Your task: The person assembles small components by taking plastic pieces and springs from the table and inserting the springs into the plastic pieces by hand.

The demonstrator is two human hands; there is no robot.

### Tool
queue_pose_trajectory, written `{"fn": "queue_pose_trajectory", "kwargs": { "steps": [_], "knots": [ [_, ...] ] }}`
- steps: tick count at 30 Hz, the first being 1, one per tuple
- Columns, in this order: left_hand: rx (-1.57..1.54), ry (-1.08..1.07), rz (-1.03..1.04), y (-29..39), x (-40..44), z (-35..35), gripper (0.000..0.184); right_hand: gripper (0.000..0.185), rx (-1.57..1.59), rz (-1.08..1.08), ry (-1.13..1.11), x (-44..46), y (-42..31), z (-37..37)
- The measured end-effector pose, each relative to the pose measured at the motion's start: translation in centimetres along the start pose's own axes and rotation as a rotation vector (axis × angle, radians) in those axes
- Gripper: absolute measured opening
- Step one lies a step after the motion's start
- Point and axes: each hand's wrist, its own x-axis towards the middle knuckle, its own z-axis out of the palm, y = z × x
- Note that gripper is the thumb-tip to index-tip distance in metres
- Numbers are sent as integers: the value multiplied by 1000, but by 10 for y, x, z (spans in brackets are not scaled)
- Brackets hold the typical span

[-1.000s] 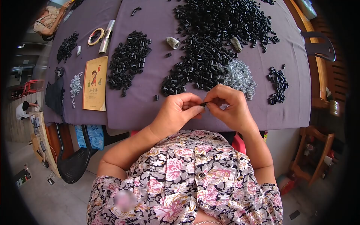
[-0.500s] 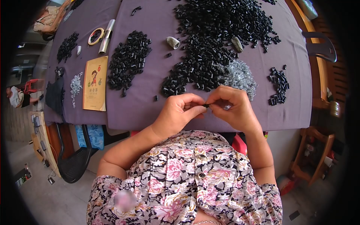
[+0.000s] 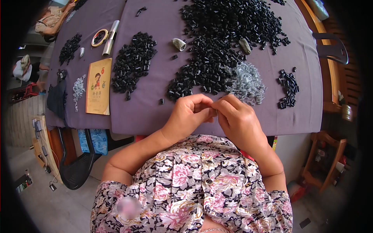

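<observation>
My left hand (image 3: 189, 115) and my right hand (image 3: 241, 122) meet at the fingertips just above the table's near edge. Both are closed in a pinch. The small black plastic piece seen between them earlier is now covered by the fingers. Beyond the hands spreads a large heap of short black plastic pieces (image 3: 210, 64). Close past the right hand lies a pile of small silvery metal parts (image 3: 248, 83) that look like springs. A single black piece (image 3: 161, 101) rests left of the left hand.
More black pieces lie in a left pile (image 3: 134, 64) and a small right pile (image 3: 288, 89). Two greyish finger covers (image 3: 179, 44) sit by the heap. At left are a yellow booklet (image 3: 98, 87), a tape roll (image 3: 100, 37) and a shiny roll (image 3: 111, 38). A person (image 3: 24, 69) is far left.
My right hand has turned over, its back now facing up, and the black piece has gone out of sight. My left hand stays nearly in place. The background person has moved.
</observation>
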Motion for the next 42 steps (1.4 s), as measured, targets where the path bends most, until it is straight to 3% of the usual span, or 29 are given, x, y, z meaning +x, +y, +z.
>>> {"fn": "queue_pose_trajectory", "kwargs": {
  "steps": [5, 8, 17, 22, 31, 34, 36, 39, 42],
  "knots": [
    [-170, 65, -52, 10, 1, -3, 15, 38, 158, 67, 33, 6, -3, -3],
    [-339, 82, -80, 9, 0, -4, 20, 50, 64, 51, 105, 7, -1, 7],
    [-529, 31, -137, 5, -1, 1, 17, 47, -151, -143, 267, 5, 25, 44],
    [-325, -12, -197, 8, -2, 0, 25, 39, -128, -158, 201, 2, 26, 40],
    [-382, -21, -190, 0, -1, 7, 28, 30, -93, -102, 143, -3, 25, 37],
    [-158, -56, -192, 12, -4, 4, 34, 31, 28, -52, 252, -6, 30, 22],
    [-10, 42, -39, 26, -3, -10, 37, 37, -34, 95, 317, -12, 44, 0],
    [232, 189, 165, 32, -5, -46, 42, 26, -195, 281, 479, -23, 76, -35],
    [373, 265, 165, 28, -20, -56, 27, 17, -354, 376, 497, -46, 118, -58]
  ]
}}
